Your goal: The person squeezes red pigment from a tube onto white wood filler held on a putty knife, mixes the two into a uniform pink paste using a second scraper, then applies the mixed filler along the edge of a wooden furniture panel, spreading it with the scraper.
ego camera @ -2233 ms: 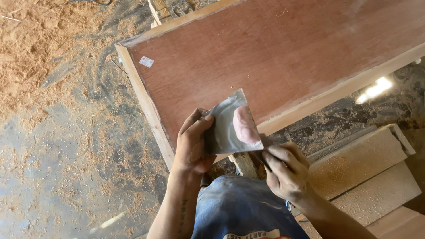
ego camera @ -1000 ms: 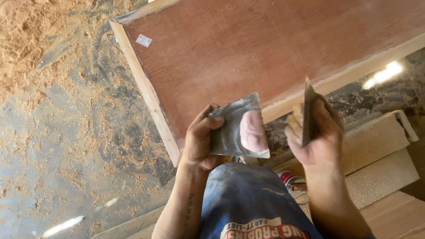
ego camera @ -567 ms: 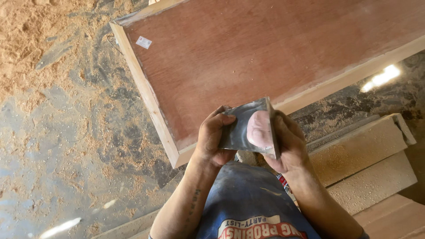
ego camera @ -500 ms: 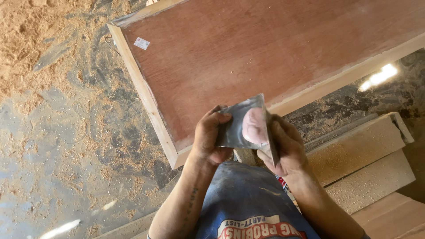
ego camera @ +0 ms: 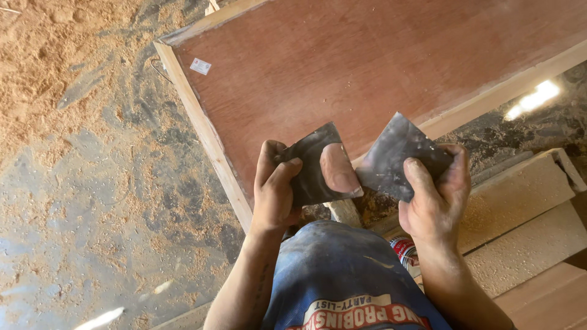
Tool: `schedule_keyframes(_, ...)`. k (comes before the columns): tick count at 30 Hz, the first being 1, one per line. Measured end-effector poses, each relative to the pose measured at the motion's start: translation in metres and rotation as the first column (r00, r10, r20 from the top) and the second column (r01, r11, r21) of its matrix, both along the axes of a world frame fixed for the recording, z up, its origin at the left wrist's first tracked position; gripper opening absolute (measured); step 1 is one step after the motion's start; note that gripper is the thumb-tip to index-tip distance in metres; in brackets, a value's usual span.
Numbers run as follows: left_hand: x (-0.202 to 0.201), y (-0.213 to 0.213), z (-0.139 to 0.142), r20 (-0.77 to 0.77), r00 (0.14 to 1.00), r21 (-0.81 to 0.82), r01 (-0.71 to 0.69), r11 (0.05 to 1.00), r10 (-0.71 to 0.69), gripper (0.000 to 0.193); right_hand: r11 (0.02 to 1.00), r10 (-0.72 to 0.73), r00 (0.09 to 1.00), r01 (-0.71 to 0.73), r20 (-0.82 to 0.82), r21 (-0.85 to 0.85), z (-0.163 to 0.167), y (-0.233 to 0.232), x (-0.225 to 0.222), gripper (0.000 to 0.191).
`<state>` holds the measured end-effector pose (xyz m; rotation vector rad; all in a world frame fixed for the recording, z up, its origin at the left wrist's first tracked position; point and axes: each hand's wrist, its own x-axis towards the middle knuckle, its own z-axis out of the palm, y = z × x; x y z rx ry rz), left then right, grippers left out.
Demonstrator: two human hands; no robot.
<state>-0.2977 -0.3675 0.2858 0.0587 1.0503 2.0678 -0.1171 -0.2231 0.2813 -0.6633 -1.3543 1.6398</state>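
My left hand (ego camera: 274,194) grips a dark metal scraper blade (ego camera: 309,165) with a lump of pinkish filler paste (ego camera: 338,170) on its right end. Beside it my right hand (ego camera: 435,197) holds a second dark metal scraper blade (ego camera: 394,156), tilted, its corner nearly touching the paste. Both blades hover over the near edge of a large reddish-brown plywood door panel (ego camera: 342,67) with a pale wooden frame, lying flat in front of me.
Sawdust covers the grey concrete floor (ego camera: 85,159) at left. Pale wooden blocks (ego camera: 526,214) lie at the right, below the panel. A small tin with a red label (ego camera: 403,252) shows beside my knee. A small white sticker (ego camera: 200,66) sits near the panel's far left corner.
My right hand, which was pressed against the left blade at the paste, has pulled away to the right with its own blade. The left hand has barely moved.
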Motion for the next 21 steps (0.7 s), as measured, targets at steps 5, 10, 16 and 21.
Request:
schedule_keyframes(5, 0.005, -0.001, -0.004, -0.133, 0.99, -0.082, -0.053, 0.995, 0.042, 0.017, 0.99, 0.076, 0.994, -0.084, 0.072, 0.109, 0.018, -0.014, 0.002, 0.021)
schedule_keyframes(10, 0.01, -0.002, -0.002, -0.249, 0.968, -0.12, -0.076, 0.99, 0.044, 0.017, 0.995, 0.052, 0.935, -0.078, 0.352, 0.06, 0.028, -0.038, 0.02, 0.025)
schedule_keyframes(16, -0.008, -0.005, 0.001, -0.101, 0.989, -0.035, -0.108, 0.993, 0.104, 0.015, 0.913, 0.247, 0.831, -0.372, 0.499, 0.167, 0.005, -0.052, 0.045, 0.022)
schedule_keyframes(21, -0.042, -0.035, -0.008, 0.094, 0.98, 0.222, -0.193, 0.956, 0.176, 0.021, 0.891, 0.441, 0.873, -0.399, 0.21, -0.214, -0.026, -0.014, 0.07, 0.016)
